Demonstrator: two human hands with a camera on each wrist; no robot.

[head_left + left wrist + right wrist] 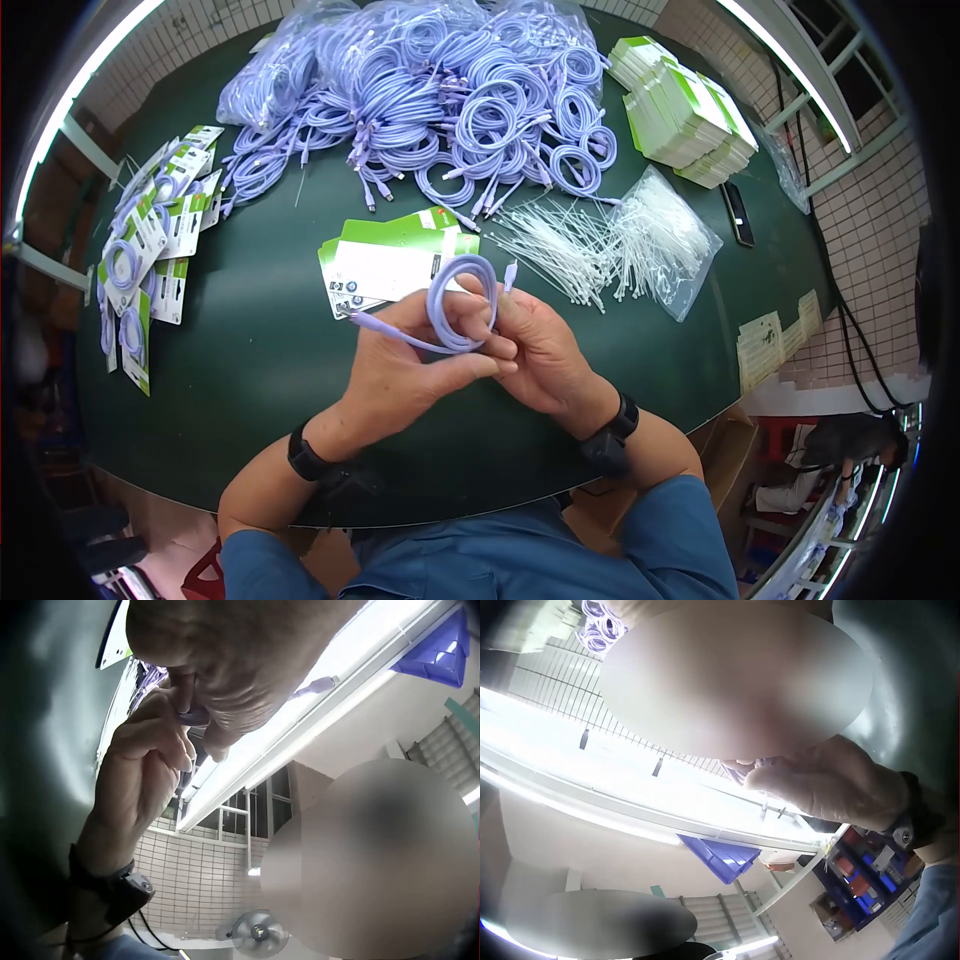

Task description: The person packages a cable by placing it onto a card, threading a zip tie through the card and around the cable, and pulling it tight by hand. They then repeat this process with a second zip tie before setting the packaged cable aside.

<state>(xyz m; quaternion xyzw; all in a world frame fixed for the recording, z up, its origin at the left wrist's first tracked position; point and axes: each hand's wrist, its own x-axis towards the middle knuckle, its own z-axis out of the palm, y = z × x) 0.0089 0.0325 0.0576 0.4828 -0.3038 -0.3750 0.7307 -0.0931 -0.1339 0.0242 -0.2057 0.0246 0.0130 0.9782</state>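
Note:
A lavender charging cable (pixel 437 300), wound into a small coil, is held between both hands above the table. My left hand (pixel 395 365) grips the coil from the left, fingers passing through the loop and thumb under its lower edge. One plug end sticks out to the left over that hand. From the right, my right hand (pixel 545 350) pinches the coil, with the other plug end standing up by its thumb. In the left wrist view the right hand (pixel 142 765) meets the left. Behind the coil lie several green and white packaging cards (pixel 385 265) on the table.
A large heap of coiled lavender cables (pixel 430 100) fills the back of the green table (pixel 240 400). White cable ties (pixel 560 245) and a bag of them lie right of the cards. Carded cables (pixel 150 240) lie left; card stacks (pixel 685 115) and a phone (pixel 738 214) right.

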